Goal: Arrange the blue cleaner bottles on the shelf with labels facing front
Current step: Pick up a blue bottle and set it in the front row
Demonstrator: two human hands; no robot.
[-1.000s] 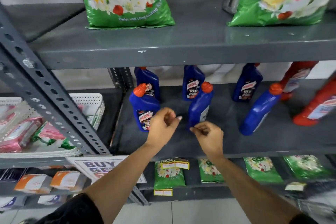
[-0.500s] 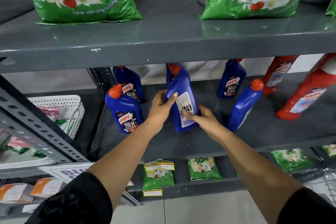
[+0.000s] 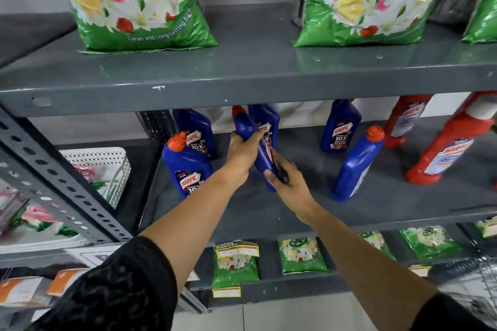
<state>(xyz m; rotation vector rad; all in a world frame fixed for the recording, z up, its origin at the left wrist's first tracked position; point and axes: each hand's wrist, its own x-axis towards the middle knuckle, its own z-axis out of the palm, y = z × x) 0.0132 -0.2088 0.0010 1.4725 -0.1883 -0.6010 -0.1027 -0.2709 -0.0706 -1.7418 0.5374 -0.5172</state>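
Midway along the middle shelf (image 3: 309,212), both hands hold one blue bottle (image 3: 258,153) tilted, its cap toward the back-left. The left hand (image 3: 242,152) has its fingers curled tight round the upper body; the right hand (image 3: 289,183) has its fingers closed round the base, which looks lifted off or barely touching the shelf. Its label faces right, not front. A front-left bottle (image 3: 187,169) and three back ones show labels forward; the front-right bottle (image 3: 355,166) leans, label turned away. Risk, as I judge it: swinging the base round could knock the back bottle (image 3: 267,121) just behind, or the slick plastic could slip mid-turn and topple neighbours.
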